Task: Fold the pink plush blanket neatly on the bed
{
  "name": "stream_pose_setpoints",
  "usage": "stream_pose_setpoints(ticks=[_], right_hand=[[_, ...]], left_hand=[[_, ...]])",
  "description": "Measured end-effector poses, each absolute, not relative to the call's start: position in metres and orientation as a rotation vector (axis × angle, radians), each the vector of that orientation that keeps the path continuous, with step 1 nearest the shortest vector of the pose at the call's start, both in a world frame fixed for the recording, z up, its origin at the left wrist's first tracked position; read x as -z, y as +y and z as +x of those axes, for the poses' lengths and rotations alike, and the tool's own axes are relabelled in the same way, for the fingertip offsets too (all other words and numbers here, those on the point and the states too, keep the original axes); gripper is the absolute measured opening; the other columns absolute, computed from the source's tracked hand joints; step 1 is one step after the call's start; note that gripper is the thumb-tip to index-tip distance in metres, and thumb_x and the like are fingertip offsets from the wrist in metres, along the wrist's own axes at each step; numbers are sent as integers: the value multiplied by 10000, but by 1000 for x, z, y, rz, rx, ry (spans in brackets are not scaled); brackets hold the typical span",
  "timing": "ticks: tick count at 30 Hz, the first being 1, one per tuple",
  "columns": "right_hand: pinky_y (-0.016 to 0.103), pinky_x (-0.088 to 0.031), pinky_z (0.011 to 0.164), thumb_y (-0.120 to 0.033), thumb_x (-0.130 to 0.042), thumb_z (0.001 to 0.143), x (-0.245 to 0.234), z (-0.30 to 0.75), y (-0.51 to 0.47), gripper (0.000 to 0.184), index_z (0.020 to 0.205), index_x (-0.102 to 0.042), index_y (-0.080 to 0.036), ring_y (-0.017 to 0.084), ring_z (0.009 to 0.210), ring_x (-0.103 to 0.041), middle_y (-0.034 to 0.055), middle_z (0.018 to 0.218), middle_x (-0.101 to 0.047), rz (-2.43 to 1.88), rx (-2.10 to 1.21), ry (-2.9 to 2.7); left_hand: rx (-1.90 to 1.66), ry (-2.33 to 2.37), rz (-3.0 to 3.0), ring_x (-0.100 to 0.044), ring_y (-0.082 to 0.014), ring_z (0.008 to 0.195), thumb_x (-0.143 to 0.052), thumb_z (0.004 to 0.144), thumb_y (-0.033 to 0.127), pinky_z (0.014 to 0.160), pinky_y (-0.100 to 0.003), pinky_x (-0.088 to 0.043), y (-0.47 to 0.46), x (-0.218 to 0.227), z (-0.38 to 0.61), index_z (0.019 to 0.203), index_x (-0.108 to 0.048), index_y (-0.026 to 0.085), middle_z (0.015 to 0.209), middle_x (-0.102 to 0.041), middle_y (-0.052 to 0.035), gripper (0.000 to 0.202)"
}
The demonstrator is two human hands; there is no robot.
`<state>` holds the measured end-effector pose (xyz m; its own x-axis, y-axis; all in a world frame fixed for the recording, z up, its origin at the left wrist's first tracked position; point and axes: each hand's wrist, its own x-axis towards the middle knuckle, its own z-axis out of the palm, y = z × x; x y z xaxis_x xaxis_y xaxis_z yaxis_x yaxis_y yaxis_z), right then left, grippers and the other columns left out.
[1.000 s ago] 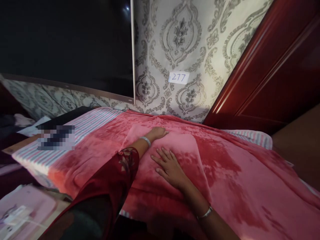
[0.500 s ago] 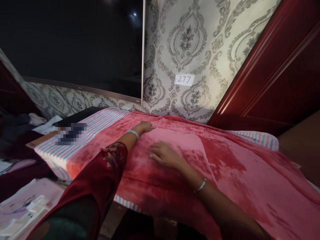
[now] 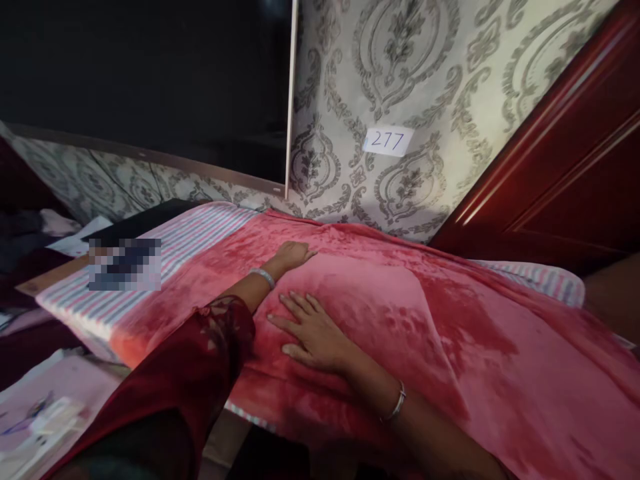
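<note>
A red and pink plush blanket (image 3: 370,280) is spread over a table, over a striped cloth (image 3: 200,230). My left hand (image 3: 293,255), with a bracelet at the wrist, is on its far part; the fingers look curled together against the fabric, their tips partly hidden. Nearer to me and to the right, my right hand (image 3: 317,337) lies flat on the blanket with its fingers spread and nothing in them. A light fold edge runs down the blanket to the right of this hand.
Behind the table are a large dark screen (image 3: 150,80) and patterned wallpaper bearing a paper label (image 3: 387,141) reading 277. A dark red wooden panel (image 3: 560,167) stands at the right. A blurred-out item (image 3: 125,265) lies on the striped cloth; clothes and papers are at the left.
My right hand has slid left and slightly toward me over the blanket, its fingers now spread wider. My left hand stays at about the same place. The view has shifted slightly.
</note>
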<state>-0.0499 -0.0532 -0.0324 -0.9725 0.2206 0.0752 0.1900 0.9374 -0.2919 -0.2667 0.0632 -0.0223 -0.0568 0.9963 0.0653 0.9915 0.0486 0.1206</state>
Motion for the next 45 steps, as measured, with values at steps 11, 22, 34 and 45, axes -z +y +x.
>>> stream_pose_setpoints(ticks=[11, 22, 34, 45], right_hand=[[598, -148, 1243, -543, -473, 1031, 41, -49, -49, 623, 1609, -353, -344, 313, 1579, -148, 62, 1726, -169, -291, -353, -2965], [559, -246, 1237, -521, -410, 1052, 34, -33, -40, 602, 1582, -430, -236, 306, 1529, -309, 119, 1647, -373, -454, -330, -2789], [653, -389, 1126, -540, -369, 1042, 78, 134, -47, 576, 1577, -428, -335, 379, 1550, -223, 50, 1674, -334, -1395, -3, -2402], [570, -258, 1235, -534, -380, 1028, 90, 133, -41, 585, 1517, -516, -243, 304, 1569, -201, 101, 1662, -350, -1304, -116, -2201]], left_hand=[[-328, 2191, 2014, -583, -233, 1323, -451, 1022, 387, 1105, -286, -415, 35, -19, -285, 1376, -603, 96, 1456, -603, -170, 483], [-508, 2003, 2300, -360, -280, 1525, -457, 1019, 446, 1260, -489, -274, -146, 1, -224, 1552, -426, 151, 1621, -426, -158, 610], [-549, 2084, 2351, -228, -304, 1575, -358, 1027, 542, 1263, -509, -270, -154, 62, -239, 1560, -406, 101, 1674, -309, -185, 694], [-689, 2045, 2318, -205, -313, 1581, -349, 1017, 542, 1281, -536, -213, -153, 62, -246, 1531, -451, 101, 1675, -307, -182, 685]])
